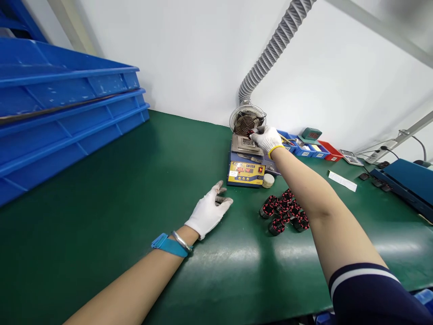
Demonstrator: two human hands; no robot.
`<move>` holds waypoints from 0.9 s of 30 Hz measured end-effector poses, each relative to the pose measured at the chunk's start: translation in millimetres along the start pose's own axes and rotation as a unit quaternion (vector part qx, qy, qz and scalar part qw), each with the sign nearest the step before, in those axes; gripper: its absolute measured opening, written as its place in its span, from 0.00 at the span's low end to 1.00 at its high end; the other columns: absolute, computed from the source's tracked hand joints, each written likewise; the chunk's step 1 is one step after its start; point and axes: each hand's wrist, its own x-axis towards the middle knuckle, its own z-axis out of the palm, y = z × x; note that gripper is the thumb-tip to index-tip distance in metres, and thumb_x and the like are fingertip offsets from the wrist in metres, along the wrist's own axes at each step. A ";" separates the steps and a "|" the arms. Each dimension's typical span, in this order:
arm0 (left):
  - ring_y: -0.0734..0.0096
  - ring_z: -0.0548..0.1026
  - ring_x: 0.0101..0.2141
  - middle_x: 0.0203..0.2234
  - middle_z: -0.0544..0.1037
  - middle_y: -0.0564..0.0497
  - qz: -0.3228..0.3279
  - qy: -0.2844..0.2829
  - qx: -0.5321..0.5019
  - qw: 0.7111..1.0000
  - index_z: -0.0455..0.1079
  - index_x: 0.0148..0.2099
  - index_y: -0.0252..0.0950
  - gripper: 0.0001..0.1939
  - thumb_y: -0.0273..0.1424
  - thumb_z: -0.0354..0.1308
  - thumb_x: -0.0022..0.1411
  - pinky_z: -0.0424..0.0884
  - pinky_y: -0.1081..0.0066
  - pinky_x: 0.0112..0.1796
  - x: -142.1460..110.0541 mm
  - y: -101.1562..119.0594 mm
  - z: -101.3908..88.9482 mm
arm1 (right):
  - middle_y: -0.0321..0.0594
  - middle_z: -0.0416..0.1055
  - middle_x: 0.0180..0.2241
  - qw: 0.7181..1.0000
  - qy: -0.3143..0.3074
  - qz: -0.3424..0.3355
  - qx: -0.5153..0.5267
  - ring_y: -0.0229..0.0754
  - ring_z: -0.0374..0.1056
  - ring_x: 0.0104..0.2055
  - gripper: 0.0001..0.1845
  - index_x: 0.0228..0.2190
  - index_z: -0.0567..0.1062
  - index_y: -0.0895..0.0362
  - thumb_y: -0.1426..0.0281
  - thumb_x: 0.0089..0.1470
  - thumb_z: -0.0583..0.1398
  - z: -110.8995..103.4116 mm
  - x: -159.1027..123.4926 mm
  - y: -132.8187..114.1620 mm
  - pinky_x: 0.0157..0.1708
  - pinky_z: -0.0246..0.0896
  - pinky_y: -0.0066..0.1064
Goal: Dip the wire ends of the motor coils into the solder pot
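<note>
My right hand (266,138), in a white knitted glove with a yellow cuff, is closed on a small black-and-red motor stator (251,133). It holds the part above the metal top (241,143) of a yellow-and-blue solder pot (246,174) with a lit red display. Gloved as well, my left hand (211,210) hovers over or rests on the green table, thumb and fingers apart, holding nothing; a blue strap and a metal bangle circle its wrist. Several more black-and-red stators (284,211) stand grouped below my right forearm, which may hide some.
Behind the pot, a round fan hood (248,121) joins a grey flexible duct (275,47). A round whitish tub (268,180) touches the pot's right side. Blue bins (302,151), a red bin (333,151) and a calculator (352,158) line the wall. Stacked blue crates (67,122) occupy the left.
</note>
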 end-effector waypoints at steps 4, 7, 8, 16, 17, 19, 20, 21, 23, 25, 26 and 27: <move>0.70 0.75 0.38 0.53 0.71 0.42 -0.006 -0.006 0.010 1.000 0.53 0.65 0.35 0.37 0.39 0.57 0.57 0.72 0.68 0.41 -0.3 1.4 0.1 | 0.42 0.75 0.38 0.996 0.021 -0.004 -0.083 0.46 0.70 0.42 0.18 0.39 0.75 0.56 0.61 0.47 0.59 5.9 -0.3 0.2 0.45 0.63 0.36; 0.69 0.75 0.39 0.53 0.70 0.42 -0.006 -0.011 0.007 1.000 0.52 0.65 0.34 0.36 0.39 0.57 0.57 0.72 0.68 0.42 -0.5 1.6 -0.1 | 0.45 0.74 0.41 0.995 -0.003 0.004 -0.095 0.45 0.69 0.45 0.20 0.42 0.74 0.59 0.61 0.49 0.58 11.1 -1.2 0.7 0.46 0.61 0.35; 0.69 0.75 0.39 0.53 0.70 0.42 -0.004 -0.012 0.006 1.000 0.52 0.65 0.34 0.36 0.39 0.57 0.57 0.72 0.68 0.42 -0.5 1.4 -0.1 | 0.45 0.74 0.41 0.995 -0.008 0.006 -0.096 0.45 0.69 0.45 0.21 0.42 0.74 0.60 0.61 0.49 0.58 12.2 -1.4 1.0 0.46 0.61 0.35; 0.69 0.75 0.39 0.53 0.71 0.42 -0.001 -0.012 0.016 1.000 0.53 0.65 0.33 0.36 0.39 0.56 0.57 0.72 0.67 0.42 -0.6 1.7 -1.0 | 0.40 0.75 0.33 1.000 0.007 0.019 0.001 0.40 0.71 0.36 0.19 0.41 0.75 0.58 0.62 0.48 0.59 -12.2 -11.1 -2.7 0.41 0.65 0.32; 0.68 0.75 0.39 0.52 0.71 0.42 -0.001 -0.013 0.019 1.000 0.53 0.65 0.33 0.36 0.40 0.56 0.57 0.72 0.67 0.42 -0.9 2.2 -1.4 | 0.39 0.75 0.32 0.999 -0.002 0.018 0.032 0.39 0.71 0.33 0.20 0.42 0.75 0.59 0.61 0.50 0.58 -20.6 -18.9 -2.5 0.38 0.66 0.30; 0.67 0.76 0.40 0.53 0.71 0.42 0.002 -0.013 0.030 0.999 0.53 0.64 0.33 0.37 0.41 0.57 0.56 0.72 0.66 0.43 -1.6 3.1 -2.3 | 0.38 0.75 0.30 0.994 -0.044 0.013 0.094 0.37 0.71 0.29 0.21 0.45 0.74 0.59 0.61 0.52 0.55 -41.9 -43.2 0.2 0.33 0.67 0.28; 0.66 0.76 0.41 0.53 0.71 0.42 0.002 -0.012 0.037 0.999 0.53 0.64 0.33 0.38 0.42 0.57 0.56 0.72 0.65 0.43 -1.8 3.5 -2.7 | 0.38 0.74 0.30 0.991 -0.076 0.010 0.109 0.36 0.71 0.28 0.22 0.46 0.73 0.59 0.62 0.54 0.54 -54.7 -59.6 2.5 0.31 0.67 0.28; 0.65 0.76 0.41 0.53 0.71 0.42 0.001 -0.012 0.045 0.999 0.53 0.64 0.34 0.38 0.43 0.57 0.56 0.72 0.64 0.44 -2.0 3.8 -3.1 | 0.38 0.74 0.30 0.988 -0.111 0.008 0.108 0.36 0.71 0.28 0.22 0.47 0.73 0.59 0.64 0.54 0.53 -68.7 -78.7 5.2 0.30 0.66 0.27; 0.64 0.76 0.41 0.53 0.72 0.43 -0.001 -0.012 0.059 0.998 0.54 0.64 0.34 0.39 0.45 0.57 0.55 0.72 0.63 0.45 -2.0 4.3 -3.9 | 0.39 0.75 0.30 0.981 -0.187 0.004 0.060 0.36 0.71 0.28 0.21 0.48 0.72 0.59 0.66 0.55 0.52 -98.1 -122.7 11.0 0.30 0.66 0.27; 0.64 0.76 0.42 0.53 0.72 0.43 -0.005 -0.013 0.069 0.998 0.53 0.65 0.34 0.39 0.46 0.56 0.55 0.71 0.63 0.46 -1.7 4.5 -4.8 | 0.38 0.75 0.32 0.964 -0.263 -0.008 -0.041 0.37 0.71 0.31 0.20 0.47 0.73 0.56 0.66 0.55 0.53 -123.9 -169.7 17.3 0.31 0.64 0.27; 0.63 0.76 0.42 0.53 0.72 0.43 -0.008 -0.016 0.074 0.997 0.53 0.65 0.35 0.39 0.45 0.56 0.55 0.71 0.62 0.47 -1.6 4.4 -5.2 | 0.37 0.75 0.34 0.950 -0.296 -0.014 -0.100 0.38 0.71 0.33 0.19 0.47 0.74 0.53 0.66 0.55 0.53 -133.0 -192.3 20.8 0.32 0.64 0.27; 0.63 0.76 0.43 0.53 0.72 0.43 -0.013 -0.019 0.079 0.997 0.53 0.65 0.35 0.39 0.45 0.56 0.55 0.70 0.62 0.48 -1.4 3.9 -5.6 | 0.36 0.76 0.35 0.934 -0.317 -0.015 -0.162 0.39 0.71 0.35 0.18 0.46 0.74 0.51 0.66 0.54 0.54 -138.6 -213.2 24.5 0.31 0.63 0.28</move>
